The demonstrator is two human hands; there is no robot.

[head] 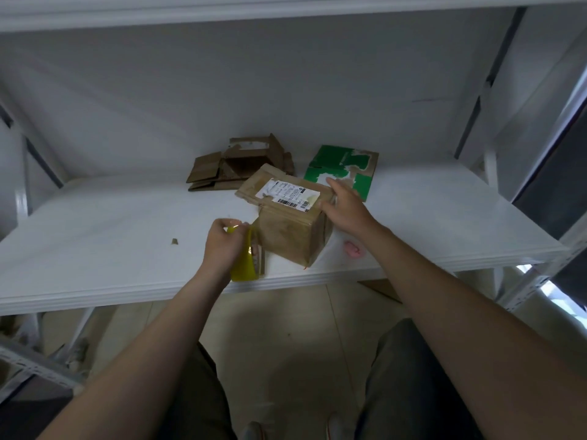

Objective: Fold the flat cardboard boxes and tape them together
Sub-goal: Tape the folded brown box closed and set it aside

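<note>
While my right hand (344,206) clasped the far right corner of the folded cardboard box (290,230), thumb on its labelled top and fingers curled over the far edge, my left hand (222,241) was closed round a yellow tape dispenser (242,265) just left of the box. The box stood on the white shelf (95,249) near its front edge, tilted a little, with the shipping label (287,193) facing up. Behind it, farther back, lay a flattened brown carton (235,163), and to the right of that a flat green carton (344,168), partly hidden by my right hand. A small pink object (352,249) sat near my right wrist, and a cardboard scrap (174,241) lay well to the left.
</note>
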